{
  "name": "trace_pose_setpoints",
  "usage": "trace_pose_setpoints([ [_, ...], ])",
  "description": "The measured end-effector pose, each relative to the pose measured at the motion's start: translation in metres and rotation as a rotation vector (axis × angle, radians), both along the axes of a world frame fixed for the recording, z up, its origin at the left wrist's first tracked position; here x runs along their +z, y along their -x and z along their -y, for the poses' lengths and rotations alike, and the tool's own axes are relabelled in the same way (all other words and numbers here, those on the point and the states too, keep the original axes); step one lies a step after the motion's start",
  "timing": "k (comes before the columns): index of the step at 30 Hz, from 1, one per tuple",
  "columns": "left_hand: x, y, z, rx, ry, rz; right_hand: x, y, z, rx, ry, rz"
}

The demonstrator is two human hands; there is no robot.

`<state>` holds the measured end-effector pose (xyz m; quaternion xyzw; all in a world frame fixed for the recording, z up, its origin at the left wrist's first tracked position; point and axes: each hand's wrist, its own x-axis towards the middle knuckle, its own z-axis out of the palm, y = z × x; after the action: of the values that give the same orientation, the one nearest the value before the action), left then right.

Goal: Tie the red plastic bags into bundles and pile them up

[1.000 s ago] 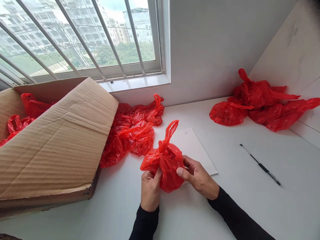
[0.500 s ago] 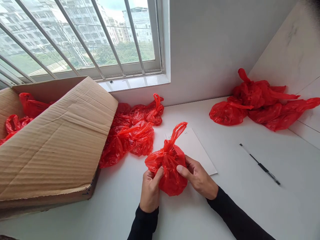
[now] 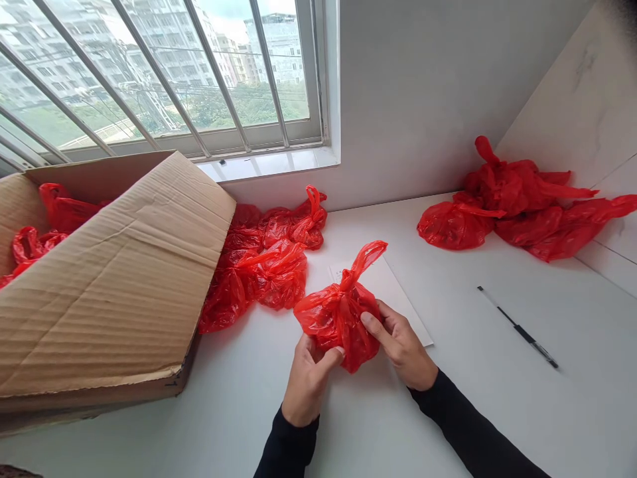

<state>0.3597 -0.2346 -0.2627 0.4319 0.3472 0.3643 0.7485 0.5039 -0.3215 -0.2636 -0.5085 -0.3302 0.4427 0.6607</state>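
Observation:
Between my two hands is a knotted red plastic bag [image 3: 343, 315], its loop handle sticking up to the right. My left hand [image 3: 309, 378] grips the bag's lower left side, thumb in front. On the right side, my right hand [image 3: 401, 345] pinches it with the thumb in front and the fingers behind. What the bag contains cannot be made out through the plastic. Behind it, partly covered, lies a white sheet of paper or pad [image 3: 398, 292] with small marks on it.
An open cardboard box [image 3: 124, 285] holding red bags stands at the left. Several tied red bags [image 3: 273, 272] lie beside it. Another pile of red bags [image 3: 527, 199] sits in the right corner. An uncapped black pen [image 3: 530, 338] rests on the white table [image 3: 223, 425], below a barred window [image 3: 223, 86].
The red bag has tilted and shifted slightly right and up in my hands, its handle leaning further right. My left hand has moved a little to the right along its lower edge.

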Motion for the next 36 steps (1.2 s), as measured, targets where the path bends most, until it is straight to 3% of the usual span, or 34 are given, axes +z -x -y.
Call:
trace_pose_setpoints([
  [6,-0.002,-0.001,0.000,-0.005,-0.012,0.007,0.002,0.001,0.000,0.108,-0.058,-0.072],
  [11,-0.007,0.003,0.001,-0.087,0.007,0.039,0.000,0.002,0.000,0.067,-0.020,-0.082],
  [18,-0.014,0.006,0.000,-0.104,0.017,0.040,-0.006,0.001,0.000,0.019,0.028,-0.007],
  [27,-0.010,0.003,0.006,-0.221,-0.120,-0.034,-0.008,0.000,0.000,-0.033,0.024,0.096],
  [36,-0.006,0.000,0.006,-0.241,-0.182,0.025,-0.006,0.002,0.002,-0.064,0.046,0.137],
])
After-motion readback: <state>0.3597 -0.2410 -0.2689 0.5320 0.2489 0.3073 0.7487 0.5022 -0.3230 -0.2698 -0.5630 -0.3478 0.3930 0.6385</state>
